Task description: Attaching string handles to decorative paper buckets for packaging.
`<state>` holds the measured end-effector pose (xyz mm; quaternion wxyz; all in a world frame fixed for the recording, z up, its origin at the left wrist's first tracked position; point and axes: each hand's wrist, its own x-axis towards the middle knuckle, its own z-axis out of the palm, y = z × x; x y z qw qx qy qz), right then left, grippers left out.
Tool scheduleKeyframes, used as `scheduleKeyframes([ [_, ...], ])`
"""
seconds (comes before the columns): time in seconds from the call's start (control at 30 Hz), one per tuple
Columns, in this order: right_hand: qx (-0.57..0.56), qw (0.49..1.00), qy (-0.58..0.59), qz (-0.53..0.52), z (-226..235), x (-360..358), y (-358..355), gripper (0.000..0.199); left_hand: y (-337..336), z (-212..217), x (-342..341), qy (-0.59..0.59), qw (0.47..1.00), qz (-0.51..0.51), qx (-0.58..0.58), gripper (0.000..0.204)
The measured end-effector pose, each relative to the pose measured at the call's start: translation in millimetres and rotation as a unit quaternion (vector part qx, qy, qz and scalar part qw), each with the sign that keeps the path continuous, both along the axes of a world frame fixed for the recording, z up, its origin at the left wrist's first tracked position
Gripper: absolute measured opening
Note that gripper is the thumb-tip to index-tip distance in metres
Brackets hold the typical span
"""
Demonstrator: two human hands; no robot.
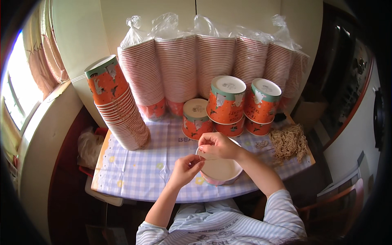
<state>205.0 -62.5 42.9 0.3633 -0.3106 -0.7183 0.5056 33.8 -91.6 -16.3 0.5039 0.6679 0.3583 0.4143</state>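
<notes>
An open paper bucket [222, 181] with a white inside stands upright on the table in front of me. My left hand [185, 168] is closed in a pinch at the bucket's left rim. Just above and to its right, my right hand [219, 145] also pinches, over the bucket's far side. A thin string [210, 159] seems to run between the fingers of both hands; its ends are hard to make out. At the right lies a tangled heap of beige strings [289, 143], with a few loose strands [261, 144] beside it.
Orange-and-green buckets [226, 107] stand upside down, some stacked, beyond my hands. A tall leaning stack of nested buckets [122, 116] rises at the left. Several plastic-wrapped stacks [175, 67] line the back. A checked cloth [139, 175] covers the table; a chair [351, 200] is at the right.
</notes>
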Motion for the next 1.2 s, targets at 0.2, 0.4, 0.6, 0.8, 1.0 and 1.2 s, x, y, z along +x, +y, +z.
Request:
scheduleKeyframes([
  [0.2,-0.066,0.997,0.029,0.013,-14.7,-10.3,2.7,0.012,4.6,-1.6,-8.9,-0.064,0.998,0.026,-0.014,0.017],
  [0.4,0.012,0.992,-0.126,0.023,-23.5,-13.7,-7.3,0.028,4.9,-1.1,-15.5,-0.122,0.987,0.046,-0.092,0.016],
  [0.6,0.059,0.985,-0.161,-0.010,-28.0,-11.3,-6.9,0.030,6.8,-11.1,-17.0,-0.171,0.976,0.058,-0.121,0.013],
  [0.8,0.062,0.981,-0.183,-0.020,-25.4,-12.5,-9.9,0.022,4.8,-13.3,-15.4,-0.200,0.970,0.064,-0.124,0.015],
  [1.0,0.159,0.971,-0.173,-0.039,-29.5,-13.7,-8.1,0.014,4.0,-17.3,-16.2,-0.204,0.967,0.077,-0.129,0.015],
  [1.2,0.137,0.975,-0.167,-0.046,-31.7,-13.7,-6.3,0.011,4.5,-37.8,-17.5,-0.176,0.971,0.123,-0.110,0.012],
])
